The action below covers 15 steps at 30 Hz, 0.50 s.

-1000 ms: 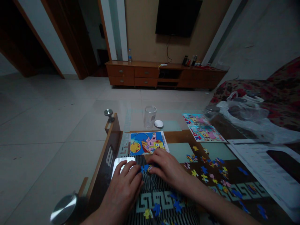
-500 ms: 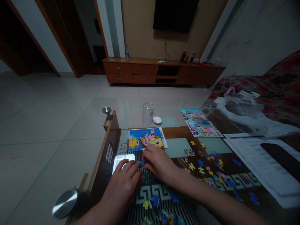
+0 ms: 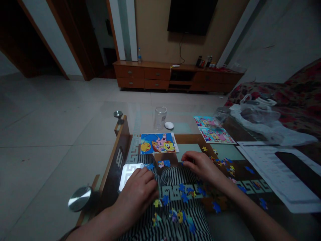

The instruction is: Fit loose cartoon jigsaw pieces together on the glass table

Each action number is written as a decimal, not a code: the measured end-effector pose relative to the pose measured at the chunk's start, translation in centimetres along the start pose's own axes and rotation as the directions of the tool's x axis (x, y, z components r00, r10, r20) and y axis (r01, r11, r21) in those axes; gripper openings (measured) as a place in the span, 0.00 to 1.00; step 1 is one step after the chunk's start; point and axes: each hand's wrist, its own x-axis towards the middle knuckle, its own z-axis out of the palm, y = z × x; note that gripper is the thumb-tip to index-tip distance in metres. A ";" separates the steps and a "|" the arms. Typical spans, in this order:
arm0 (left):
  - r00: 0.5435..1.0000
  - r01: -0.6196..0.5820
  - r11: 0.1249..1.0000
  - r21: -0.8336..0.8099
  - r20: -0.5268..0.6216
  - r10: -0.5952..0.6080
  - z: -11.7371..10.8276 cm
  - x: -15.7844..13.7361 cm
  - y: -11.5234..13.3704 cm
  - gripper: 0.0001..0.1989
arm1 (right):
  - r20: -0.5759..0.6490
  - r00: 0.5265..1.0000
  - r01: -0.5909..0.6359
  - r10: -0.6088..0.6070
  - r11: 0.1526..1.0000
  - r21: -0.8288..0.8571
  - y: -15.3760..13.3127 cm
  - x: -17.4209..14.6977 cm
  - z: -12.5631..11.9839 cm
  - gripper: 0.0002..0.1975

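Note:
My right hand (image 3: 199, 164) is over the glass table, thumb and fingers pinched on a small blue puzzle piece (image 3: 182, 163), mostly hidden. My left hand (image 3: 141, 187) rests lower on the left, its fingers curled together, tips hidden. Just beyond its fingertips lie blue joined puzzle pieces (image 3: 149, 166). A small joined section in blue and pink (image 3: 164, 163) lies between the hands. Loose blue pieces (image 3: 184, 192) and yellow pieces (image 3: 157, 203) are scattered nearer to me. Behind them is the cartoon picture card (image 3: 159, 143).
A clear jar (image 3: 159, 118) stands at the back beside its white lid (image 3: 169, 125). Two more cartoon cards (image 3: 217, 135) lie right of these. Papers (image 3: 271, 167) with a black phone (image 3: 298, 170) and a plastic bag (image 3: 265, 122) occupy the right. A white device (image 3: 127, 174) is on the left.
My right hand has moved right, away from my left hand, uncovering the small joined section. My left hand has shifted slightly. The whole view has tilted a little.

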 end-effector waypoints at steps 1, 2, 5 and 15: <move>1.000 0.004 0.999 -0.035 0.026 -0.003 0.0 -0.1 0.2 0.04 | 0.000 1.000 -0.016 0.016 1.000 -0.005 0.3 -0.3 0.0 0.07; 0.999 0.009 0.998 -0.059 0.053 -0.006 0.0 -0.1 0.4 0.06 | -0.003 1.000 -0.027 0.027 1.000 -0.005 0.6 -0.5 0.0 0.07; 0.994 0.016 0.997 -0.077 0.106 -0.007 0.0 -0.3 0.9 0.12 | -0.045 0.999 -0.015 0.015 1.000 -0.014 1.2 -0.9 0.2 0.07; 0.993 -0.023 1.000 -0.014 0.113 0.025 0.6 -0.2 0.3 0.04 | -0.123 0.992 0.005 -0.003 1.000 0.018 1.6 -1.2 0.5 0.06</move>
